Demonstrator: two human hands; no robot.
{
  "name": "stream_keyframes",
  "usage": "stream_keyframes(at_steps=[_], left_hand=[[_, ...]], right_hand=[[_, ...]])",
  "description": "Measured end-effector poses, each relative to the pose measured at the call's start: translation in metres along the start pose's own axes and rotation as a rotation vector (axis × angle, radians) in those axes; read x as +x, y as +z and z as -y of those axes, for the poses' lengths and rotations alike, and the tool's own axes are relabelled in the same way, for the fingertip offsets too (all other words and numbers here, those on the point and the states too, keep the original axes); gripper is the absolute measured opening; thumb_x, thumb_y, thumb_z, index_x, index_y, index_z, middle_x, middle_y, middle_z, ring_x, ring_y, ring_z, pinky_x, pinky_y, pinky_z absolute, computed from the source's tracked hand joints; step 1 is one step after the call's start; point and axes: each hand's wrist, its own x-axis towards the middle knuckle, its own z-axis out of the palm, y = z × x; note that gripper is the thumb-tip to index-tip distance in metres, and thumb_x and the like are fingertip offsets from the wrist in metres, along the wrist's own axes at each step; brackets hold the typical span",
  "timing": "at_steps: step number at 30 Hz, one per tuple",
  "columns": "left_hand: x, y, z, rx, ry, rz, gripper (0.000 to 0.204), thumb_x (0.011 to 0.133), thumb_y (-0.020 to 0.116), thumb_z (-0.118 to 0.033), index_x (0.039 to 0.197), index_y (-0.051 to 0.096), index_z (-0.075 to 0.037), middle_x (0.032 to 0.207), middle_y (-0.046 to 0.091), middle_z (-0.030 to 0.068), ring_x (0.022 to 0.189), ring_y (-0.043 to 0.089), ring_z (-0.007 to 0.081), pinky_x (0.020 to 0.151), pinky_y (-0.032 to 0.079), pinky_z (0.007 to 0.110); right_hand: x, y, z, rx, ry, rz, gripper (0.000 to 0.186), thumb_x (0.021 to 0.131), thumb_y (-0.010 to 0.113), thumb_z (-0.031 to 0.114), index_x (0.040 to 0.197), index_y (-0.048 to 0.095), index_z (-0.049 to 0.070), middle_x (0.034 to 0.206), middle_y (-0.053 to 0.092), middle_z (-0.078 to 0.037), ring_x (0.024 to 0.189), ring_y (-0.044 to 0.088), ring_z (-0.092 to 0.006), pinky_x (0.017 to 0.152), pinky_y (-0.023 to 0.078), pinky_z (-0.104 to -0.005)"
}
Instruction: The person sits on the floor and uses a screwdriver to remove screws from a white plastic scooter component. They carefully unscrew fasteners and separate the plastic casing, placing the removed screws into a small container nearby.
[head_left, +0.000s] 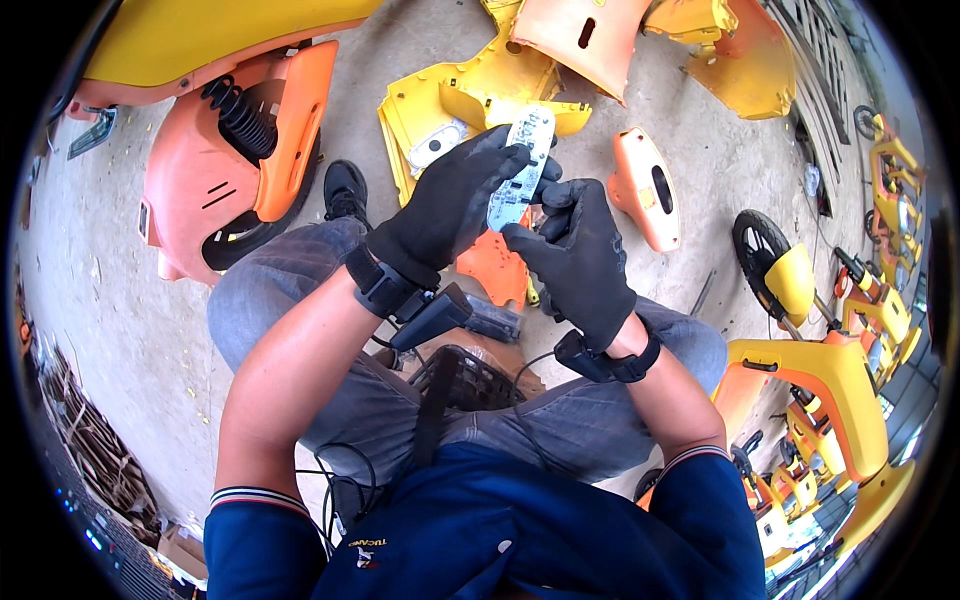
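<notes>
Navy shirt (440, 510) with striped sleeve edges, nearest our view; beyond it, grey jeans (270, 270), knees spread. Circuit board (520, 170), one: long, pale, rounded at its ends, dotted with small dark components; we find it raised above the concrete floor (350, 110), between the two hands. Left hand (450, 195), black-gloved: clamped on the board, thumb over its face. Right hand (580, 250), likewise gloved: fingers curled, thumb at the board's lower end; whether it grips or merely touches, we cannot tell. Handling, by our judgement: light, stiff, easily cracked if bent, perhaps slippery to gloved fingers; best taken by the long edges, clear of the components. Surroundings: yellow panels (410, 105) beyond the hands, a whitish oval part (437, 143) lying among them; orange shell (632, 165) with a dark slot, on the floor to the right; at left, orange scooter body (190, 190) with black coil spring (240, 115).
</notes>
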Motion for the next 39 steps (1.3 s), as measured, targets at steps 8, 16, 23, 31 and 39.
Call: stream_keyframes(at_steps=[8, 16, 23, 31, 39], left_hand=[[0.000, 0.001, -0.003, 0.043, 0.039, 0.019, 0.030, 0.102, 0.043, -0.012, 0.122, 0.059, 0.004, 0.115, 0.066, 0.0114, 0.105, 0.066, 0.0202, 0.092, 0.052, 0.031], [0.001, 0.001, 0.000, -0.192, -0.021, 0.028, 0.028, 0.105, 0.041, -0.013, 0.123, 0.054, 0.004, 0.114, 0.066, 0.0116, 0.103, 0.066, 0.0171, 0.092, 0.052, 0.029], [-0.001, 0.000, -0.005, -0.362, -0.059, 0.054, 0.035, 0.105, 0.043, -0.017, 0.132, 0.045, 0.005, 0.117, 0.064, 0.0154, 0.103, 0.067, 0.0221, 0.090, 0.055, 0.035], [0.004, -0.006, 0.001, -0.544, -0.075, 0.123, 0.046, 0.103, 0.047, -0.022, 0.138, 0.039, 0.007, 0.122, 0.061, 0.0211, 0.109, 0.065, 0.0292, 0.093, 0.055, 0.042], [0.002, -0.006, -0.004, -0.589, -0.109, 0.107, 0.044, 0.103, 0.045, -0.021, 0.137, 0.041, 0.007, 0.121, 0.062, 0.0209, 0.107, 0.065, 0.0295, 0.092, 0.056, 0.042]], right_hand=[[0.003, 0.002, -0.006, 0.093, 0.017, 0.001, 0.047, 0.077, 0.083, 0.012, 0.107, 0.048, 0.001, 0.087, 0.053, -0.004, 0.075, 0.053, -0.0090, 0.068, 0.048, -0.0255], [0.004, -0.001, -0.005, 0.304, 0.118, 0.075, 0.043, 0.081, 0.079, 0.008, 0.108, 0.047, 0.001, 0.087, 0.054, -0.002, 0.078, 0.054, -0.0075, 0.070, 0.048, -0.0226], [0.010, -0.009, -0.003, 0.496, 0.294, 0.360, 0.026, 0.093, 0.067, 0.022, 0.105, 0.059, 0.001, 0.087, 0.062, -0.003, 0.073, 0.058, -0.0082, 0.066, 0.049, -0.0230], [0.008, -0.010, -0.005, 0.605, 0.314, 0.426, 0.020, 0.098, 0.063, 0.021, 0.098, 0.062, 0.002, 0.083, 0.062, -0.002, 0.068, 0.056, -0.0068, 0.062, 0.047, -0.0222], [0.007, -0.006, -0.005, 0.698, 0.317, 0.441, 0.018, 0.097, 0.064, 0.019, 0.101, 0.063, 0.001, 0.082, 0.060, 0.000, 0.068, 0.054, -0.0056, 0.062, 0.045, -0.0216]])
